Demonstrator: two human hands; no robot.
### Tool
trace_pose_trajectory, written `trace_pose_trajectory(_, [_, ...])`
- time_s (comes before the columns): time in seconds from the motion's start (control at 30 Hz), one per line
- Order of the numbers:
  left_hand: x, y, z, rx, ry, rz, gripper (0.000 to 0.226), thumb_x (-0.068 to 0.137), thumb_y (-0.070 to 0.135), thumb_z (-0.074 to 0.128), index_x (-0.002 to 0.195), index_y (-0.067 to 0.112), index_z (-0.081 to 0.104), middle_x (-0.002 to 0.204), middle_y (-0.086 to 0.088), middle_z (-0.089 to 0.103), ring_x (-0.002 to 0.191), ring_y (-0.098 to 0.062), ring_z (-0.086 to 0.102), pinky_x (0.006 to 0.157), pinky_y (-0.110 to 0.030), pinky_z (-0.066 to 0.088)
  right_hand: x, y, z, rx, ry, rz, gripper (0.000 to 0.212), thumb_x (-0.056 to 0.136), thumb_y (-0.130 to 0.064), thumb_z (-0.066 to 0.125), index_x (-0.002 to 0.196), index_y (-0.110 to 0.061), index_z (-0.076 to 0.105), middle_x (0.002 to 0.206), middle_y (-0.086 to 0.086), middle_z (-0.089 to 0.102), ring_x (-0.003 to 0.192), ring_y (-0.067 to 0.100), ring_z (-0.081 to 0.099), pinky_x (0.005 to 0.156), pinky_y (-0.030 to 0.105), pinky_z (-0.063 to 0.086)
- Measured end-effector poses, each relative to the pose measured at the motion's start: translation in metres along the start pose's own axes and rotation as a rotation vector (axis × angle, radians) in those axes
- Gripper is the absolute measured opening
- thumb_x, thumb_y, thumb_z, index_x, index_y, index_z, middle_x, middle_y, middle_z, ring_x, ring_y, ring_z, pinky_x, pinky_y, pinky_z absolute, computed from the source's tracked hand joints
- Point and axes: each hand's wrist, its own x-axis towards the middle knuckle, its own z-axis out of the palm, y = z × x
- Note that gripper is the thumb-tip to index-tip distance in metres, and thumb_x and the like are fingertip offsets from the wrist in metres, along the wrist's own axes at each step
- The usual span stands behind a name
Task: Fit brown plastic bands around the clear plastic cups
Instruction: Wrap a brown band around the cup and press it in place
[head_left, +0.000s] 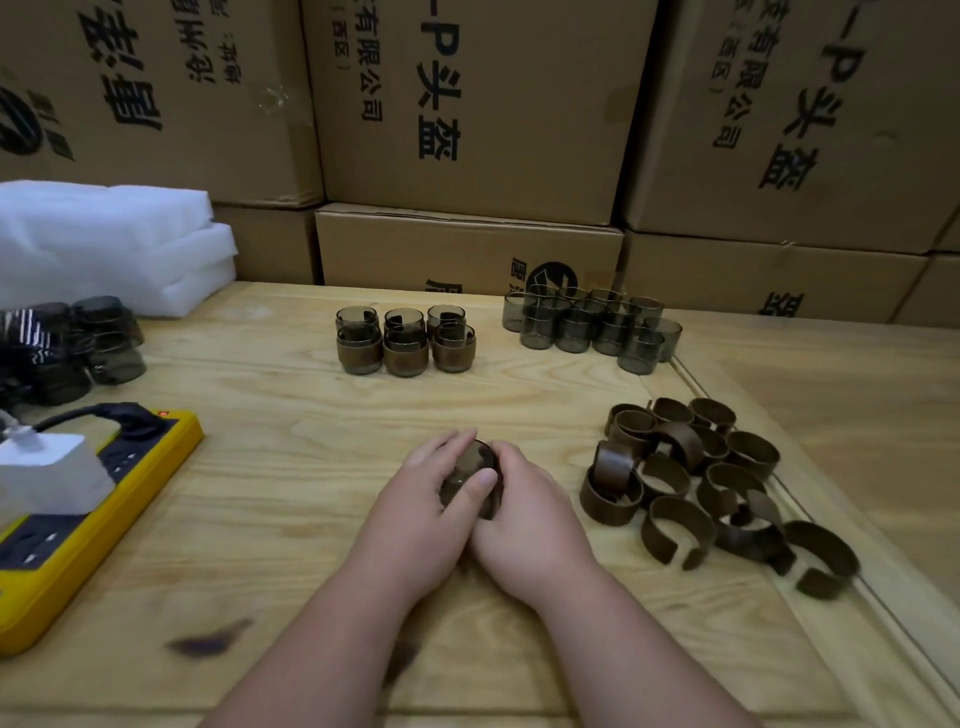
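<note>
Both hands meet over one smoky clear cup (475, 460) at the middle of the wooden table (291, 467). My left hand (431, 499) wraps it from the left, thumb across its side. My right hand (524, 514) grips it from the right, and a brown band (492, 506) shows between the hands at the cup's lower side. A pile of loose brown bands (701, 488) lies to the right. Bare clear cups (592, 325) are grouped at the back right. Stacked cups with bands on them (405, 340) stand at the back centre.
A yellow power strip (93, 499) with a white adapter (47, 467) lies at the left. More dark cups (98, 338) and white foam sheets (104, 244) sit at the back left. Cardboard boxes (467, 104) wall off the rear.
</note>
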Motion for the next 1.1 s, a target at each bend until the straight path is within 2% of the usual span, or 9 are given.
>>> trace_pose_trajectory(0.1, [-0.015,0.004,0.003,-0.053,-0.044,0.008,0.039,0.098,0.039,0.063,0.112,0.075,0.058,0.156,0.021,0.039,0.131,0.025,0.033,0.096,0.007,0.02,-0.016,0.003,-0.007,-0.002,-0.001,-0.012,0.037,0.08,-0.052,0.056,0.115,-0.046,0.049,0.104,-0.023,0.063,0.106,0.007,0.058,0.097,0.038,0.05])
trace_pose_trajectory(0.27, [-0.022,0.006,0.005,-0.069,-0.014,0.031,0.038,0.094,0.032,0.071,0.103,0.069,0.068,0.151,0.022,0.045,0.135,0.017,0.038,0.096,0.007,0.024,-0.039,0.01,-0.015,-0.074,0.001,-0.082,0.041,0.084,-0.05,0.058,0.123,-0.043,0.048,0.122,-0.022,0.058,0.124,0.007,0.049,0.109,0.033,0.041])
trace_pose_trajectory(0.33, [-0.021,0.007,0.003,-0.048,0.014,0.026,0.035,0.091,0.033,0.075,0.108,0.062,0.068,0.145,0.025,0.05,0.132,0.014,0.043,0.095,0.008,0.024,-0.054,0.016,-0.019,-0.148,0.035,-0.092,0.055,0.087,-0.054,0.056,0.137,-0.037,0.046,0.137,-0.019,0.05,0.134,0.007,0.038,0.117,0.031,0.034])
trace_pose_trajectory(0.5, [-0.02,0.005,0.001,-0.052,0.049,-0.03,0.057,0.079,0.04,0.085,0.132,0.039,0.066,0.138,0.023,0.058,0.112,0.032,0.041,0.091,0.01,0.024,-0.076,0.023,-0.036,-0.275,0.424,0.01,0.051,0.084,-0.042,0.052,0.132,-0.024,0.06,0.142,-0.004,0.052,0.14,0.02,0.038,0.119,0.046,0.033])
trace_pose_trajectory(0.6, [-0.022,0.006,0.001,-0.033,0.042,-0.067,0.072,0.079,0.049,0.083,0.144,0.04,0.055,0.131,0.025,0.056,0.112,0.016,0.051,0.088,0.004,0.031,-0.073,0.024,-0.043,-0.27,0.382,0.226,0.059,0.089,-0.034,0.056,0.146,-0.019,0.048,0.155,0.001,0.041,0.148,0.022,0.026,0.126,0.045,0.019])
trace_pose_trajectory(0.67, [-0.023,0.007,0.001,-0.019,-0.003,-0.062,0.083,0.079,0.057,0.077,0.152,0.042,0.041,0.134,0.027,0.052,0.12,0.008,0.05,0.094,-0.007,0.034,-0.073,0.024,-0.043,-0.239,0.348,0.247,0.06,0.09,-0.03,0.056,0.148,-0.019,0.046,0.152,-0.001,0.046,0.146,0.02,0.031,0.125,0.043,0.021])
trace_pose_trajectory(0.77, [-0.028,0.008,0.0,-0.046,-0.056,-0.053,0.091,0.068,0.061,0.055,0.154,0.049,0.027,0.135,0.038,0.047,0.115,0.02,0.049,0.095,-0.006,0.033,-0.073,0.023,-0.043,-0.256,0.385,0.245,0.056,0.089,-0.027,0.057,0.145,-0.019,0.051,0.151,-0.001,0.047,0.146,0.022,0.032,0.124,0.045,0.024])
trace_pose_trajectory(0.93, [-0.031,0.002,0.001,-0.108,0.009,-0.083,0.087,0.065,0.057,0.056,0.147,0.058,0.028,0.129,0.039,0.05,0.1,0.021,0.056,0.076,-0.002,0.044,-0.068,0.028,-0.043,-0.307,0.321,0.31,0.061,0.094,-0.028,0.051,0.152,-0.012,0.045,0.16,0.004,0.037,0.152,0.022,0.021,0.127,0.042,0.02])
trace_pose_trajectory(1.1, [-0.027,-0.002,0.004,-0.075,0.048,-0.067,0.089,0.062,0.065,0.064,0.145,0.057,0.032,0.124,0.029,0.052,0.108,0.004,0.057,0.097,-0.027,0.051,-0.069,0.028,-0.037,-0.299,0.354,0.231,0.05,0.091,-0.024,0.057,0.14,-0.015,0.06,0.15,0.0,0.047,0.144,0.02,0.03,0.121,0.042,0.026])
